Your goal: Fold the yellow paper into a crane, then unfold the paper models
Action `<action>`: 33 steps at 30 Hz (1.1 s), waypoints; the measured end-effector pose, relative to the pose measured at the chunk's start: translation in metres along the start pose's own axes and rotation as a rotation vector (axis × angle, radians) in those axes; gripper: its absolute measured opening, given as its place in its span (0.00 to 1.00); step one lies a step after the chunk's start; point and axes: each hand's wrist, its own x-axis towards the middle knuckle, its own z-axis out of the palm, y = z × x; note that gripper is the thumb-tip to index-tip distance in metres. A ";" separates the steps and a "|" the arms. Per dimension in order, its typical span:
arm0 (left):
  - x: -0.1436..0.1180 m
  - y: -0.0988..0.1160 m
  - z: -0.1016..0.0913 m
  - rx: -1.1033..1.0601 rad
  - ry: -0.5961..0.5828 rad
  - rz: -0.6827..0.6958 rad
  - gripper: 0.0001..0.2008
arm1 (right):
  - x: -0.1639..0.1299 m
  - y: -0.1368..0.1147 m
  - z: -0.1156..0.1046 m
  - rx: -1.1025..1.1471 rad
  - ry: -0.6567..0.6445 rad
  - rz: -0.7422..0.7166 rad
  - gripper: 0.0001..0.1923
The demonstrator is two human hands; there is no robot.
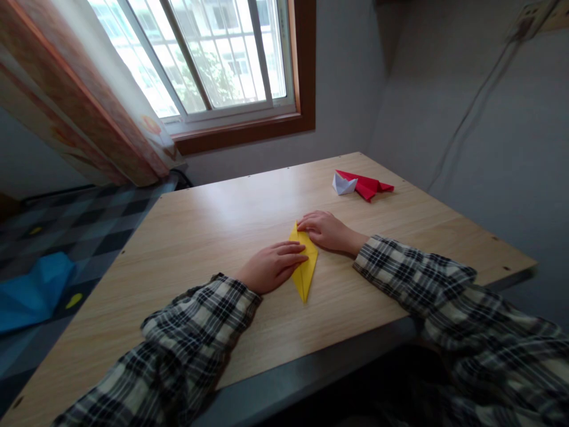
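Note:
A yellow sheet of folded origami paper [306, 274] lies flat on the wooden tabletop, shaped like a long diamond with a crease down its middle. My left hand [272, 265] rests across its left side, fingers stretched out over the paper and covering part of it. At the upper right edge of the diamond, my right hand [326, 230] lies with its fingers extended, the fingertips touching the paper near its far point. Both hands are open and press on the paper from above.
Toward the back right of the table [213, 219] sit a white paper boat [344, 185] and a red paper plane [368, 184], close together. Left of the table, a blue folded paper [35, 290] lies on a checked cloth [89, 219]. A window [213, 59] and walls stand behind.

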 end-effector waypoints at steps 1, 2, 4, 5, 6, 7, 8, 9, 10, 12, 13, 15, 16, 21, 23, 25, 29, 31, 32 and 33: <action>0.000 0.000 0.000 -0.004 0.002 0.007 0.16 | 0.000 0.000 -0.001 0.002 0.001 0.019 0.15; 0.000 0.001 0.000 -0.009 0.003 0.014 0.16 | 0.000 -0.001 -0.001 0.004 0.001 0.040 0.14; 0.001 0.003 -0.001 -0.024 -0.001 0.026 0.16 | -0.001 -0.002 -0.002 0.002 0.007 0.088 0.11; 0.001 0.004 -0.001 -0.035 -0.006 0.029 0.16 | -0.001 -0.003 -0.003 -0.002 0.010 0.111 0.11; 0.001 0.004 -0.001 -0.047 -0.010 0.032 0.16 | -0.001 -0.004 -0.003 -0.007 0.013 0.129 0.10; 0.001 0.005 -0.002 -0.059 -0.014 0.034 0.16 | -0.001 -0.004 -0.004 -0.013 0.014 0.142 0.10; 0.000 0.006 -0.002 -0.069 -0.015 0.033 0.16 | -0.001 -0.005 -0.004 -0.017 0.016 0.149 0.10; 0.000 0.006 -0.002 -0.078 -0.016 0.030 0.16 | -0.001 -0.005 -0.004 -0.018 0.020 0.152 0.11; 0.000 0.007 -0.002 -0.085 -0.016 0.029 0.16 | -0.001 -0.005 -0.004 -0.014 0.027 0.147 0.11; 0.000 0.007 -0.002 -0.091 -0.016 0.026 0.16 | -0.001 -0.006 -0.004 0.002 0.054 0.121 0.12; 0.000 0.007 -0.002 -0.091 -0.019 0.024 0.16 | -0.001 -0.006 -0.003 0.013 0.064 0.096 0.13; 0.000 0.008 -0.002 -0.085 -0.022 0.014 0.16 | -0.001 -0.007 -0.003 0.036 0.062 0.027 0.11; 0.000 0.008 -0.002 -0.081 -0.022 0.008 0.16 | -0.001 -0.007 -0.003 0.044 0.047 -0.007 0.10; 0.001 0.009 -0.002 -0.076 -0.020 0.004 0.16 | 0.000 -0.006 -0.003 0.037 -0.054 -0.021 0.07; 0.002 0.009 -0.002 -0.068 -0.027 0.003 0.16 | 0.000 -0.005 -0.004 0.020 -0.061 0.021 0.08; 0.002 0.010 -0.003 -0.033 -0.035 -0.002 0.17 | 0.000 -0.006 -0.005 -0.001 -0.064 0.050 0.08; 0.002 0.012 -0.002 0.091 -0.025 -0.073 0.17 | -0.001 -0.006 -0.005 -0.047 -0.066 0.100 0.08; 0.002 0.012 -0.001 0.132 -0.021 -0.123 0.17 | -0.001 -0.005 -0.004 -0.062 -0.054 0.131 0.09; 0.002 0.013 -0.001 0.147 -0.023 -0.142 0.17 | -0.001 -0.004 -0.004 -0.066 -0.048 0.143 0.09; 0.002 0.013 0.000 0.161 -0.027 -0.158 0.17 | -0.002 -0.003 -0.003 -0.070 -0.041 0.152 0.09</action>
